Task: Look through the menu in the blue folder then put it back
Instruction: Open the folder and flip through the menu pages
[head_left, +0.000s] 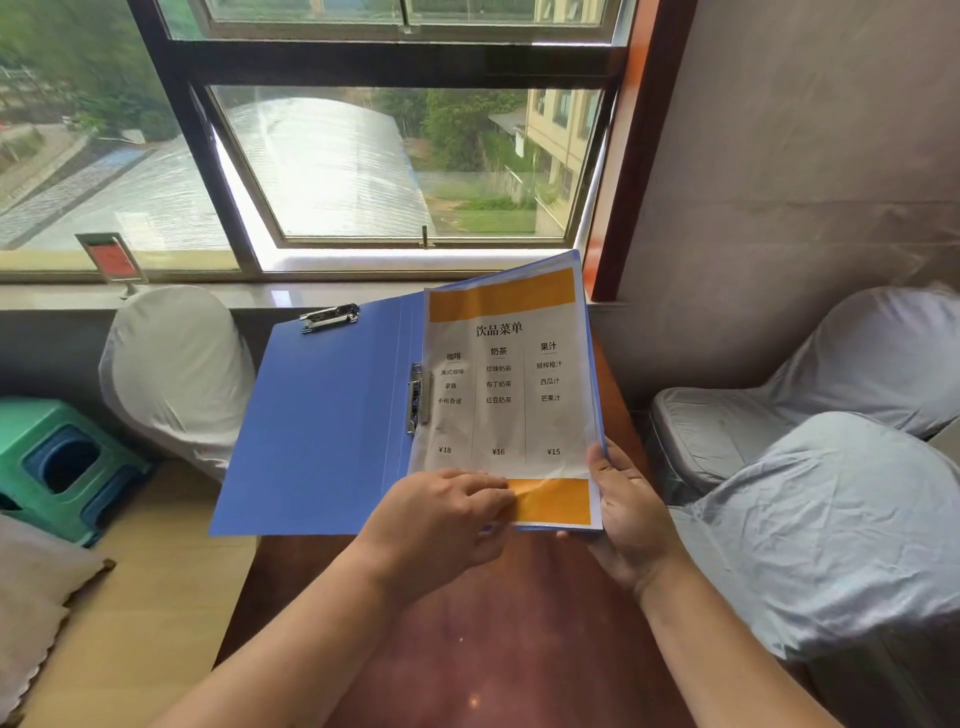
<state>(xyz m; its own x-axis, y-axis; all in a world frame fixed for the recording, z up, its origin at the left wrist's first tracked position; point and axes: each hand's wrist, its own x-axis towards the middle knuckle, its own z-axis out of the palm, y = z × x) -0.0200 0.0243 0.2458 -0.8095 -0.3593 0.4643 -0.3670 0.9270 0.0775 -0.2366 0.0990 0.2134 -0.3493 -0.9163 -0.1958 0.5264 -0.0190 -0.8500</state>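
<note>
The blue folder (322, 421) is held open above a dark red-brown table (493, 639). Its left cover lies flat and bare, with a metal clip at the top edge. On the right half sits the menu (506, 384), a white sheet with orange bands at top and bottom and three columns of drinks with prices. My left hand (441, 525) pinches the menu's lower left corner. My right hand (626, 512) grips the folder's lower right edge, thumb on the page.
A window with a stone sill (249, 293) is straight ahead. White-covered chairs stand at the left (176, 374) and right (810, 525). A green plastic stool (62, 462) sits on the wooden floor at the left. A small red sign (111, 260) stands on the sill.
</note>
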